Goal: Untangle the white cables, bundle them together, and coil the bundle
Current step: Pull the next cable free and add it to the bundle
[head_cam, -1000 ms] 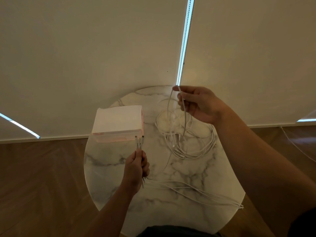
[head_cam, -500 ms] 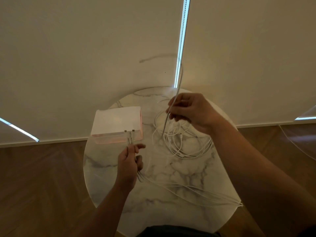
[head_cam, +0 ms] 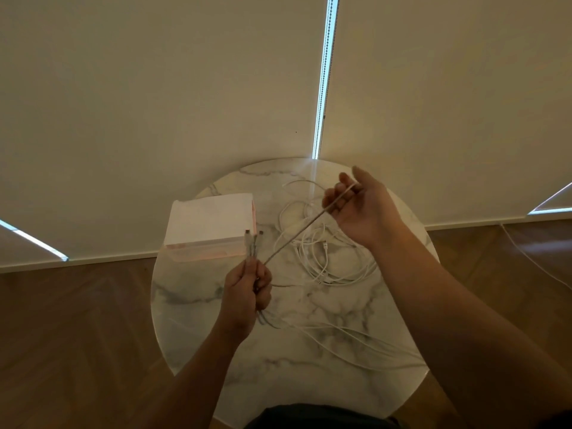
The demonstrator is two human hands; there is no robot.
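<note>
The left hand (head_cam: 247, 292), low in the centre of the frame, is closed in a fist round a few of the white cables (head_cam: 325, 255). Their connector ends (head_cam: 253, 238) stick up above the knuckles, and their tails trail across the desk (head_cam: 192, 292) toward the lower right. The right hand (head_cam: 362, 209), at centre right, is mostly open with its fingers loosely extended. A single strand (head_cam: 294, 236) passes between thumb and forefinger in what looks like a light pinch, then runs taut and diagonal down to the left fist. The rest of the tangle lies in loose loops on the marble below and just left of the right hand, beside a white box (head_cam: 210, 218).

To my eye the step is freeing one cable so it can join the bundle. Done well, the right hand lets the strand slide through the fingers rather than tugging, because a hard pull could cinch the loops below into a knot. Lifting the strand high would show where it crosses the others. The left fist ought to hold the connectors level, so the ends line up before coiling. The tails near the desk edge could slip off and drag.
</note>
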